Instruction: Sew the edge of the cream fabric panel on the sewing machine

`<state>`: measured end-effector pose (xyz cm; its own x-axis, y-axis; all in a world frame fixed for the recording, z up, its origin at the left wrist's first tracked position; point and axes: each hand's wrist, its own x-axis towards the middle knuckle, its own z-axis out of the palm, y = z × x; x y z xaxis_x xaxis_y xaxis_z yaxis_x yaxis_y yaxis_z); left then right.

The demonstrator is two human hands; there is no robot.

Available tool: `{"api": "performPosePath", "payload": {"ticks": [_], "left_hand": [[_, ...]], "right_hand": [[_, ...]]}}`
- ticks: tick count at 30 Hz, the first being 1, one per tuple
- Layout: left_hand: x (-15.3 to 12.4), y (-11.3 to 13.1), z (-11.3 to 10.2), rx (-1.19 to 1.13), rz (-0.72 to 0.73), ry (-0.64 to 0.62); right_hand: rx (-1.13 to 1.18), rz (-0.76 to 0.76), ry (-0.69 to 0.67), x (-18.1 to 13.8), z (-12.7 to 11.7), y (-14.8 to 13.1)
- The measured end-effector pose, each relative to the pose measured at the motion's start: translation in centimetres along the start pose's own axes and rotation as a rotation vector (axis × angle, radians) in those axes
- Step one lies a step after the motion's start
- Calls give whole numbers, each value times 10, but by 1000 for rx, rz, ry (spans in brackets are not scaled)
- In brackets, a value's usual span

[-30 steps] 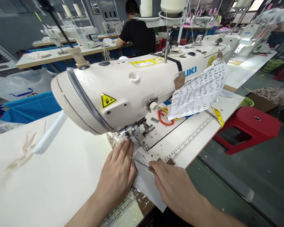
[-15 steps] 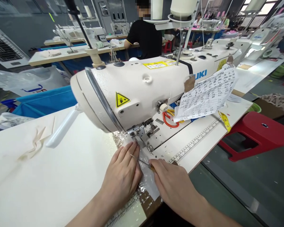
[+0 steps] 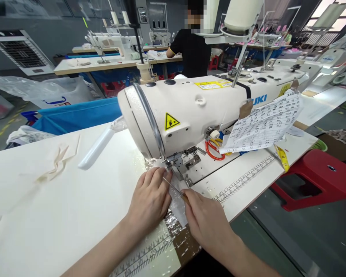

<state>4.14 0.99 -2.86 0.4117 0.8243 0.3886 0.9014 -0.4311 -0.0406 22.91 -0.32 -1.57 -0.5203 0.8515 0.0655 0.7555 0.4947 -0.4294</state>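
A: Reading from the left — where does the left hand (image 3: 150, 198) lie?

B: Flat on the sewing table (image 3: 60, 207), palm down, fingers together and extended, their tips on the white fabric piece (image 3: 178, 206) just short of the presser foot (image 3: 174, 163). It pins the fabric; it grips nothing.

A: And the slender tool?

B: The thin metal pick (image 3: 171, 186) lies between the two hands. Its long axis runs diagonally — the tip is up and to the left, close beside the left fingertips and just short of the foot, and the handle end is down and to the right, inside the right hand (image 3: 203, 221).

A: The right hand's state?

B: Closed in a pinch on the pick's handle (thumb and forefinger; the other fingers are curled under and cannot be told apart).

A: Which hand is nearer the needle area?

B: The left; its fingertips nearly reach the foot. The right sits further back, toward the table's near edge, so the pick's tip covers that gap.

A: Further right?

B: The sewing machine (image 3: 196, 111) head spans the table; a handwritten sheet (image 3: 265, 123) hangs from its arm, red-handled scissors (image 3: 213, 151) beneath it.
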Motion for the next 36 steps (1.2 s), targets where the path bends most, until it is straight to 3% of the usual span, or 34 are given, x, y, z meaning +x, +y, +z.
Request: {"api": "performPosePath", "payload": {"ticks": [5, 14, 24, 36], "left_hand": [[0, -11, -3, 41, 6, -1], [-7, 17, -2, -42, 70, 12], [-9, 18, -2, 23, 74, 0], [-11, 21, -5, 17, 77, -61]], "right_hand": [[164, -3, 47, -11, 1, 2], [172, 3, 51, -27, -2, 6], [357, 133, 96, -40, -18, 34], [408, 124, 121, -41, -11, 39]]}}
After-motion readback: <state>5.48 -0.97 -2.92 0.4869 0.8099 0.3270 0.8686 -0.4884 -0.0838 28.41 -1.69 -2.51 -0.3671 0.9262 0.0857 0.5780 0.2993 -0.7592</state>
